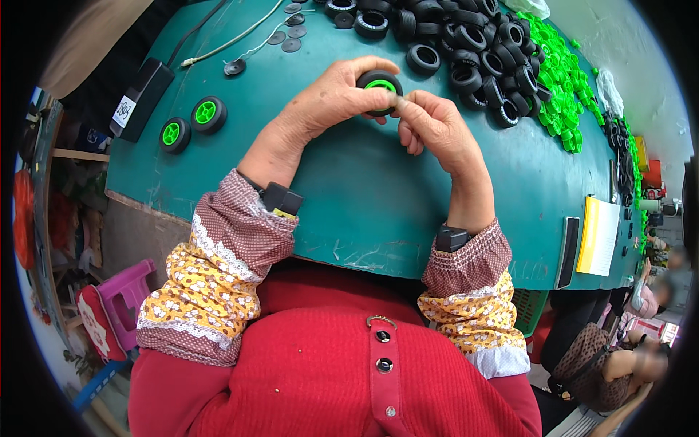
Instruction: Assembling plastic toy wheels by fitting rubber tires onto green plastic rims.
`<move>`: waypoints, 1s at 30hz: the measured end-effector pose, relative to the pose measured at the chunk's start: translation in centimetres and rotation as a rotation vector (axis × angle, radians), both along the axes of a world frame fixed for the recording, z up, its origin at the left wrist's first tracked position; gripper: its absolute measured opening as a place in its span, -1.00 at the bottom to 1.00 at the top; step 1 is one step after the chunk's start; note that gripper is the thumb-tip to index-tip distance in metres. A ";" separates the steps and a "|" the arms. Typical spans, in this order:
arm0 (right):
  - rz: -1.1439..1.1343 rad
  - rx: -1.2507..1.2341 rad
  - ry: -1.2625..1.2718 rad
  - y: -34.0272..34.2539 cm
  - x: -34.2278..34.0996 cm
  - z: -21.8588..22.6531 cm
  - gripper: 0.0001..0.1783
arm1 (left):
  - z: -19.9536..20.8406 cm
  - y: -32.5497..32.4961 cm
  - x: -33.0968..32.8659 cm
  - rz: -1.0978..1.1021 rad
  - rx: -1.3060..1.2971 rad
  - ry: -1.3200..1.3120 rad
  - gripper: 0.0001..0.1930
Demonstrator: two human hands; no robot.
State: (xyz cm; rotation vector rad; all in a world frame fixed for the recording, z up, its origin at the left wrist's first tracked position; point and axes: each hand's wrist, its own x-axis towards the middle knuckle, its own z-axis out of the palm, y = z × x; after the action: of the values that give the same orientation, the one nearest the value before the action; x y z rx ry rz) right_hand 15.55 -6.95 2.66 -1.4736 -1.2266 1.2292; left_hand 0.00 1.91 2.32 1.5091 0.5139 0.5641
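The small black rubber toy wheel with a bright green plastic hub (379,85) is held up above the teal bench (349,197), near the picture's middle at about 12 o'clock from the wrists. The left hand (328,102) has its grip clamped on the wheel from 9 o'clock, thumb below and fingers over the tread. The right hand (433,124) comes from 3 o'clock; its pinched fingertips press the hub face (whether they hold some small part, I cannot tell). The wheel's axle points roughly toward the person, so the hub faces the camera. Both hands touch the wheel. Two finished wheels (191,124) lie at 9 o'clock, a heap of black tyres (466,51) at 1 o'clock.
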 end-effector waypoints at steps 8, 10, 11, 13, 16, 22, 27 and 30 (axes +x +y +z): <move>-0.094 0.237 -0.440 -0.2 -1.8 0.3 -0.80 | 0.0 0.6 -1.4 -0.054 0.075 0.156 -0.68; -0.087 0.246 -0.415 -0.1 -1.6 -0.1 -0.81 | -0.7 0.8 -1.0 -0.107 0.082 0.074 -0.73; -0.078 0.257 -0.391 -0.1 -1.5 -0.2 -0.82 | -0.9 0.8 -0.9 -0.109 0.082 0.073 -0.73; -0.059 0.251 -0.399 -0.1 -1.4 -0.2 -0.82 | -1.1 0.8 -0.8 -0.146 0.053 0.086 -0.74; -0.038 0.249 -0.414 -0.3 -1.4 -0.2 -0.83 | -1.3 0.7 -0.8 -0.173 0.025 0.064 -0.73; -0.060 0.274 -0.618 -0.5 -2.4 0.8 -0.83 | -0.5 0.4 -0.9 -0.194 0.118 0.116 -0.75; -0.170 0.344 -0.764 -0.2 -2.3 -0.1 -0.81 | -0.7 0.3 -0.5 -0.202 0.028 0.107 -0.71; -0.136 0.330 -0.595 -0.3 -2.0 0.2 -0.80 | -0.7 0.6 -0.5 -0.148 0.029 0.056 -0.69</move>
State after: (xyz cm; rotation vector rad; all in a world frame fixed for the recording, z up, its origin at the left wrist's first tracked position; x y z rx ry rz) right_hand 13.59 -7.22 2.89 -1.6871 -1.5898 0.4662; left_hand -0.55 2.48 1.63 1.5796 0.4340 0.4172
